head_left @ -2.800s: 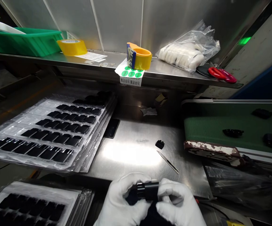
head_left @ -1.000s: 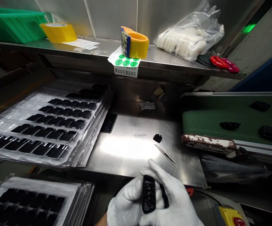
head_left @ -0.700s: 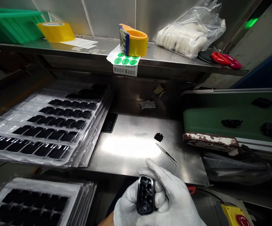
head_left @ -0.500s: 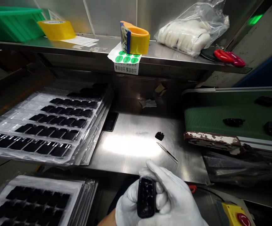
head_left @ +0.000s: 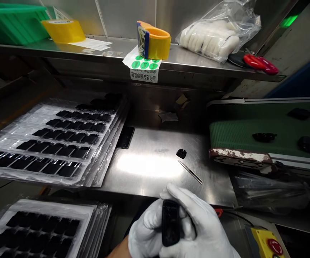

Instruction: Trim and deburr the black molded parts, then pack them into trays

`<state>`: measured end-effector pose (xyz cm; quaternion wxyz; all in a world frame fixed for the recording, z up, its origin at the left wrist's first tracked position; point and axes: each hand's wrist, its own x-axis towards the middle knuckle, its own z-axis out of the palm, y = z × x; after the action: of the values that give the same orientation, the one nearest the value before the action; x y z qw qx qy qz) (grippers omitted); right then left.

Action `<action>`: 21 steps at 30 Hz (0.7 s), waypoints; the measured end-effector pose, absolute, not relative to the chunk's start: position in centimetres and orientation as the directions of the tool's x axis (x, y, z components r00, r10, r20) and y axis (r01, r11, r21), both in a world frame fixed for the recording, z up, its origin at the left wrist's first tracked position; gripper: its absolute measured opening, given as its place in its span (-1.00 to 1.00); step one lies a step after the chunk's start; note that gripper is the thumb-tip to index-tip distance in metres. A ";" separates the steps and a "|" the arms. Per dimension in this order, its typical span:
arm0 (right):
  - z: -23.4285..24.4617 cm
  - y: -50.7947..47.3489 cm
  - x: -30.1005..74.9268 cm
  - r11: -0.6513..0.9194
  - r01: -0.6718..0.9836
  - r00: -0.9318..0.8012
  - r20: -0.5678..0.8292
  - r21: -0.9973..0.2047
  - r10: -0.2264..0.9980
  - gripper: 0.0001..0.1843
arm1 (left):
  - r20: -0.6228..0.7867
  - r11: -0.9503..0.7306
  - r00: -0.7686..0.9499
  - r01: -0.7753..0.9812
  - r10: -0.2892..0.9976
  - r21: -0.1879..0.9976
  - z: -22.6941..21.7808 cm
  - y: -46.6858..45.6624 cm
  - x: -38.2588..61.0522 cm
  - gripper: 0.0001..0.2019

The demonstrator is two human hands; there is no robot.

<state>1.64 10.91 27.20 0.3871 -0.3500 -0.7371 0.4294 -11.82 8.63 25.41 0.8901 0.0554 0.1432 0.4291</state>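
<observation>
Between my two white-gloved hands is a small glossy black oblong housing [head_left: 171, 223], held nearly upright at the front edge of the steel table. My left hand [head_left: 147, 229] has its fingers closed round the left side of the housing. My right hand [head_left: 201, 224] grips it from the right, thumb below and fingers curled behind. Parts of both hands' fingers are hidden behind the piece. Beyond them on the table lie metal tweezers [head_left: 190, 172] and a small black plastic part [head_left: 181, 153].
Stacked clear trays of black parts [head_left: 59, 134] stand at left, with another tray stack [head_left: 49, 211] lower down. A dark phone-like slab [head_left: 126, 137] touches the upper stack. At right runs a green conveyor [head_left: 232, 132] carrying black pieces. A shelf [head_left: 109, 57] with tape rolls spans the back.
The black housing has turned in my hands, so its recessed, compartmented face shows less and a smoother dark surface shows. It has shifted slightly right. Pieces on the conveyor moved slightly left in view.
</observation>
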 end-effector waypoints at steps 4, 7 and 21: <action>26.4 11.1 2.9 0.165 0.207 -0.415 0.066 -0.964 0.907 -0.20 | -0.337 0.494 0.362 -0.603 0.869 0.627 27.0 9.5 -12.8 -0.81; 25.8 11.2 3.6 -0.131 0.239 -0.286 -0.199 -0.962 0.937 -0.47 | -0.487 0.516 0.180 -0.392 0.855 0.761 27.5 9.8 -13.0 -0.71; 24.5 11.7 2.5 -0.586 -0.162 -0.499 -0.446 -0.794 0.743 -0.69 | -0.470 0.621 0.456 -0.272 0.756 0.735 25.5 10.2 -14.2 -0.68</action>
<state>2.53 11.71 24.53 0.2863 -0.4104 -0.3536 0.7903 -14.16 10.19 25.52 0.8009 0.2944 0.4112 0.3207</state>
